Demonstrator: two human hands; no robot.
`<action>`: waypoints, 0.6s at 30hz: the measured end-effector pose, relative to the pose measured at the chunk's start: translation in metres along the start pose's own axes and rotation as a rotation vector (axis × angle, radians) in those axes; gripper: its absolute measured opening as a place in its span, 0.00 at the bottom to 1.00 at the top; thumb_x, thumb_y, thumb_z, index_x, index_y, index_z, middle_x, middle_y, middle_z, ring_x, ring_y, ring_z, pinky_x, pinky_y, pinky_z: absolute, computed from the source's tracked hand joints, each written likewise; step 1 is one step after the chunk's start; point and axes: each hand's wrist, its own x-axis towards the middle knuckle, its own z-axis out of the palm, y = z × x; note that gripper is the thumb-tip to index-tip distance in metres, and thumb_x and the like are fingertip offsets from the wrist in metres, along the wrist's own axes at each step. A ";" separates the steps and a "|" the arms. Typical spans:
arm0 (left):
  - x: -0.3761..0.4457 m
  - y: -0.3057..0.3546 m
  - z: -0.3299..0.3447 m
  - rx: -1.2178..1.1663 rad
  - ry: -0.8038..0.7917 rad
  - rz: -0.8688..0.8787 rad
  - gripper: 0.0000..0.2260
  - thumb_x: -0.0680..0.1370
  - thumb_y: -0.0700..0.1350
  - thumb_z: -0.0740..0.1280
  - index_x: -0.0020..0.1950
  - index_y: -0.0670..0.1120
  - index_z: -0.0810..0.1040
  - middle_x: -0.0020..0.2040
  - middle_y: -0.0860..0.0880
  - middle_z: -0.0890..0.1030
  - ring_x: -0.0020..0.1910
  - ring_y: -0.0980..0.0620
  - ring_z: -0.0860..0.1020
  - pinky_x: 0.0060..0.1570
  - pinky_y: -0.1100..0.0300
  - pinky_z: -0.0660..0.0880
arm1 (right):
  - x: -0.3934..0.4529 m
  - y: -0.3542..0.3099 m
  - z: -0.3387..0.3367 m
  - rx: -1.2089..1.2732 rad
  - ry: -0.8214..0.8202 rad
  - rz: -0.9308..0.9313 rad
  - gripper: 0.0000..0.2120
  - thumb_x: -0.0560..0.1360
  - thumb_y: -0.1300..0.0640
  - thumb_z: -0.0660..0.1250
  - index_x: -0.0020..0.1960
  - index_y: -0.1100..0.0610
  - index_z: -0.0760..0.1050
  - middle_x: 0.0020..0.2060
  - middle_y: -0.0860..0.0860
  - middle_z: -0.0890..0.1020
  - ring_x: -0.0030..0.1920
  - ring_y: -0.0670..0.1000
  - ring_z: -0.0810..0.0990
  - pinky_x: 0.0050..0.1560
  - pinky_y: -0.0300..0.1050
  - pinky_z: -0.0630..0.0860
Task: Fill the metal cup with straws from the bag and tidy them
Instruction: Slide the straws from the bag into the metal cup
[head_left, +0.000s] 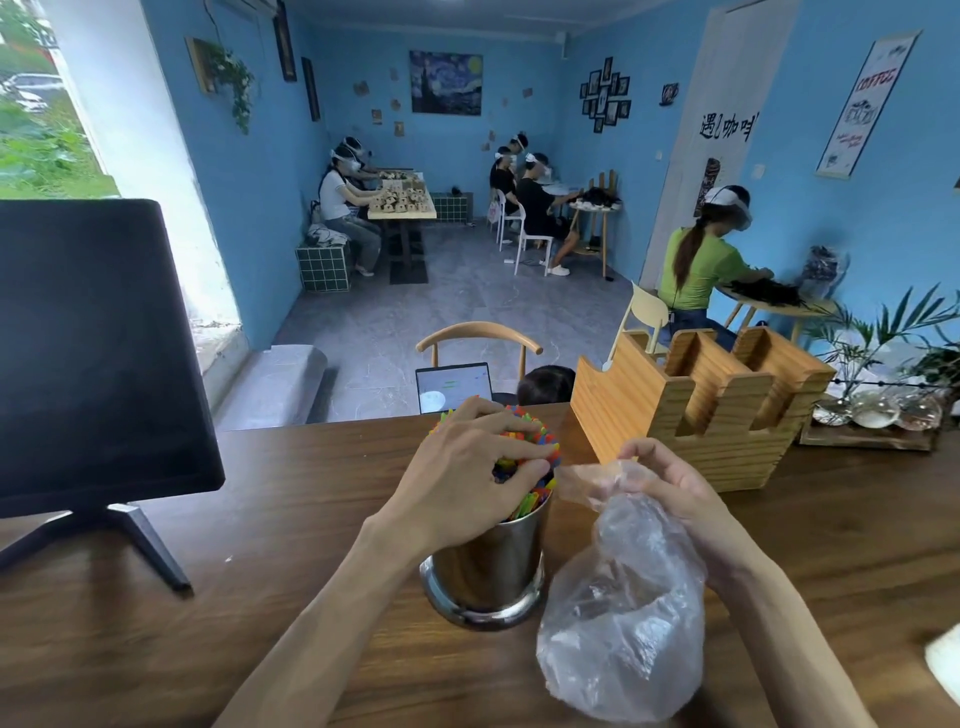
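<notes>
A shiny metal cup (488, 571) stands on the wooden counter (260, 519), packed with upright coloured straws (535, 496). My left hand (467, 478) lies over the straw tops, its fingers curled round the bundle. Just right of the cup hangs a clear plastic bag (623, 613), crumpled and looking empty. My right hand (670, 493) grips the bag at its gathered upper part, beside the cup.
A black monitor (93, 353) on a stand fills the left of the counter. A wooden slotted holder (691, 410) stands behind the bag at right, with plants and glass bowls (878, 410) further right. A laptop (454, 387) and chair sit beyond the counter's far edge.
</notes>
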 end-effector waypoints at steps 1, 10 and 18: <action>-0.001 0.001 -0.002 -0.002 0.005 0.004 0.12 0.82 0.59 0.63 0.61 0.62 0.84 0.65 0.63 0.79 0.66 0.61 0.68 0.67 0.59 0.68 | 0.000 -0.001 -0.005 -0.102 0.042 0.018 0.14 0.71 0.57 0.76 0.55 0.52 0.78 0.44 0.58 0.85 0.38 0.54 0.83 0.36 0.46 0.80; -0.009 -0.009 0.000 0.114 -0.208 -0.021 0.27 0.78 0.70 0.59 0.76 0.69 0.64 0.80 0.66 0.60 0.81 0.63 0.52 0.79 0.52 0.57 | 0.019 -0.010 -0.036 -1.533 0.305 0.168 0.22 0.81 0.41 0.61 0.73 0.40 0.63 0.68 0.49 0.78 0.65 0.54 0.78 0.60 0.53 0.70; -0.026 -0.026 -0.013 -0.034 0.122 -0.084 0.31 0.74 0.77 0.58 0.76 0.70 0.64 0.77 0.65 0.66 0.78 0.61 0.61 0.76 0.52 0.62 | -0.001 -0.001 0.010 -1.094 0.245 -0.202 0.33 0.73 0.21 0.54 0.73 0.34 0.66 0.71 0.35 0.71 0.71 0.40 0.70 0.65 0.38 0.68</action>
